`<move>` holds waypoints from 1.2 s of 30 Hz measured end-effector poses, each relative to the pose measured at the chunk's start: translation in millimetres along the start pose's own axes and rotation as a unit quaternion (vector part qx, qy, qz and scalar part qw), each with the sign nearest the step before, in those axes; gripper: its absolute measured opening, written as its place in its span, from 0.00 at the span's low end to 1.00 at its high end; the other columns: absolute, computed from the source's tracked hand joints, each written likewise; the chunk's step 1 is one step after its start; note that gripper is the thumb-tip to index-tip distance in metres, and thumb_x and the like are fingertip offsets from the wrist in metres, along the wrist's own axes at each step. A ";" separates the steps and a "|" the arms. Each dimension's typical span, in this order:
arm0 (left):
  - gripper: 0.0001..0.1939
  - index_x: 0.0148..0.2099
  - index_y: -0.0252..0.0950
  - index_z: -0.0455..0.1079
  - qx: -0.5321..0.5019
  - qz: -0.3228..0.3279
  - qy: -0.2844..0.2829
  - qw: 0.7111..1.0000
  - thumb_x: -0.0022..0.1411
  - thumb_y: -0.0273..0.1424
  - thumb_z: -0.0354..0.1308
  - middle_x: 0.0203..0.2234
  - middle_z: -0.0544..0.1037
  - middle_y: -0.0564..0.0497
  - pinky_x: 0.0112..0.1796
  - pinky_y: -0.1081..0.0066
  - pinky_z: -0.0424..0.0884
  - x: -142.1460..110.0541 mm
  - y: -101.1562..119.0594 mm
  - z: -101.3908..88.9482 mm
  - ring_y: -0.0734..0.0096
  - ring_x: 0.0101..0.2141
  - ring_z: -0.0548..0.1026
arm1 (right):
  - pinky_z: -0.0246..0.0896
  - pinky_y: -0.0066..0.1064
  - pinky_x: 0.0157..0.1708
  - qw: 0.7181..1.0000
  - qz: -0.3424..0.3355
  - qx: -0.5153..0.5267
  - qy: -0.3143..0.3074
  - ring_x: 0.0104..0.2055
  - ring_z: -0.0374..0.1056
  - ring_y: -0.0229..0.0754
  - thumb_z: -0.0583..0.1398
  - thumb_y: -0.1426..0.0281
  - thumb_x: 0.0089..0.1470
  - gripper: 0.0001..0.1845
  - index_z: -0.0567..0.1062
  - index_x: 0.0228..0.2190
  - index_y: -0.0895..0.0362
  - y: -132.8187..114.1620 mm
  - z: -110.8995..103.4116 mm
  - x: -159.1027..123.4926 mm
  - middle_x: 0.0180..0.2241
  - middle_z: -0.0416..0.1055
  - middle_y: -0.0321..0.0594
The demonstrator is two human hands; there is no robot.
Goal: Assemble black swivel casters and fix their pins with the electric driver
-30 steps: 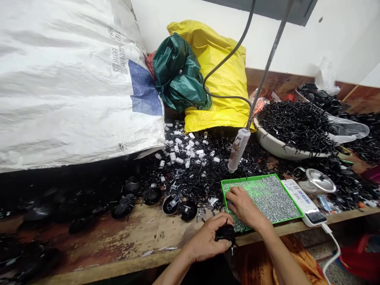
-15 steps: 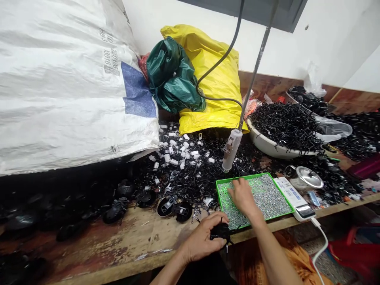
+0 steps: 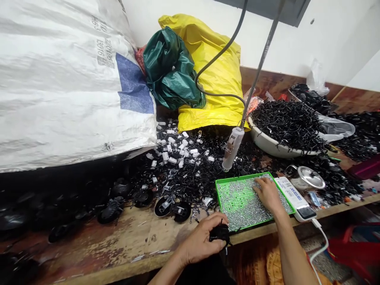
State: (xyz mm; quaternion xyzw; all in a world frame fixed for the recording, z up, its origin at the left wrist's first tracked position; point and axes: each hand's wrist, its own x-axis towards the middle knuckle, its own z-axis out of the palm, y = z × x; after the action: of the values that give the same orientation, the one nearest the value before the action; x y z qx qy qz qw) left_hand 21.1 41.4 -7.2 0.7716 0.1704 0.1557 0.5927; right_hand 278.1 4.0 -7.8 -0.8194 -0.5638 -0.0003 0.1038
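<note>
My left hand (image 3: 204, 236) is closed around a dark round plastic part (image 3: 219, 234) at the bench's front edge. Much of that part is hidden by the fingers. My right hand (image 3: 267, 194) reaches into a shallow green tray (image 3: 218, 194) full of small silvery screws (image 3: 249, 213). Its fingers are stretched out and touch the screws towards the tray's far right side. A green patch of tray floor shows through to the left of the fingers. Above the tray's far left corner hangs a white electric screwdriver (image 3: 233, 148) on a spring.
Small black parts (image 3: 184, 180) and white plastic pieces (image 3: 170, 150) are heaped behind. A white basin (image 3: 267, 145) of black pieces stands far right. A white power bank (image 3: 297, 198) with a cable adjoins the tray. A large white sack (image 3: 74, 99) takes up the left.
My right hand has swept from the tray's left part to its right, pushing screws aside and baring a green patch. My left hand keeps its hold on the dark part.
</note>
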 end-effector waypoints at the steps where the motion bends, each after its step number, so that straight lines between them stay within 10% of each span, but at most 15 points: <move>1: 0.12 0.38 0.36 0.63 0.001 -0.003 0.001 1.000 0.47 0.27 0.54 0.39 0.67 0.48 0.45 0.68 0.59 -0.1 -0.3 -0.1 0.66 0.42 0.64 | 0.54 0.46 0.38 1.000 0.009 -0.003 0.001 0.42 0.58 0.55 0.50 0.72 0.52 0.16 0.69 0.41 0.66 -6.6 3.1 3.2 0.39 0.63 0.57; 8: 0.12 0.37 0.36 0.63 0.002 0.004 0.005 1.000 0.47 0.25 0.53 0.38 0.67 0.48 0.43 0.70 0.59 0.9 -1.0 1.5 0.67 0.40 0.64 | 0.55 0.33 0.40 0.988 -0.135 0.044 -0.058 0.43 0.58 0.44 0.53 0.75 0.50 0.13 0.70 0.39 0.54 -98.5 14.0 -12.5 0.41 0.65 0.41; 12: 0.13 0.37 0.36 0.62 0.003 0.000 0.007 1.000 0.45 0.23 0.53 0.38 0.67 0.49 0.43 0.70 0.59 0.7 -1.0 1.8 0.68 0.41 0.64 | 0.55 0.30 0.38 0.985 -0.149 0.052 -0.074 0.40 0.61 0.41 0.56 0.73 0.48 0.08 0.73 0.31 0.51 -69.8 2.6 -21.3 0.36 0.68 0.35; 17: 0.14 0.37 0.36 0.63 0.001 -0.008 -0.001 1.000 0.44 0.22 0.53 0.38 0.67 0.49 0.44 0.70 0.59 0.2 -1.2 1.0 0.67 0.41 0.64 | 0.54 0.38 0.39 1.000 -0.007 -0.003 -0.020 0.39 0.60 0.48 0.52 0.73 0.51 0.13 0.71 0.38 0.60 -12.0 -3.7 -9.7 0.37 0.66 0.48; 27: 0.12 0.36 0.36 0.62 0.025 0.000 0.007 1.000 0.46 0.25 0.52 0.37 0.67 0.49 0.42 0.70 0.60 1.7 1.0 1.4 0.67 0.39 0.65 | 0.52 0.32 0.39 0.982 -0.158 0.028 -0.102 0.41 0.56 0.43 0.51 0.78 0.50 0.13 0.68 0.38 0.56 -104.7 2.6 -7.1 0.39 0.63 0.43; 36: 0.14 0.37 0.37 0.63 0.023 -0.003 0.002 1.000 0.44 0.22 0.53 0.38 0.68 0.50 0.44 0.69 0.59 1.1 2.0 1.2 0.67 0.41 0.65 | 0.53 0.28 0.37 0.959 -0.195 0.101 -0.177 0.35 0.60 0.37 0.57 0.78 0.45 0.07 0.72 0.23 0.56 -56.2 -15.3 -28.4 0.29 0.65 0.35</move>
State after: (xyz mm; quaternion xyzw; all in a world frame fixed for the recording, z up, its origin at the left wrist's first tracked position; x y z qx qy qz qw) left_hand 22.8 40.3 -5.5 0.7844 0.1773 0.1516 0.5748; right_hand 217.6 -5.6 13.4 -0.6658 -0.7191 0.1810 0.0825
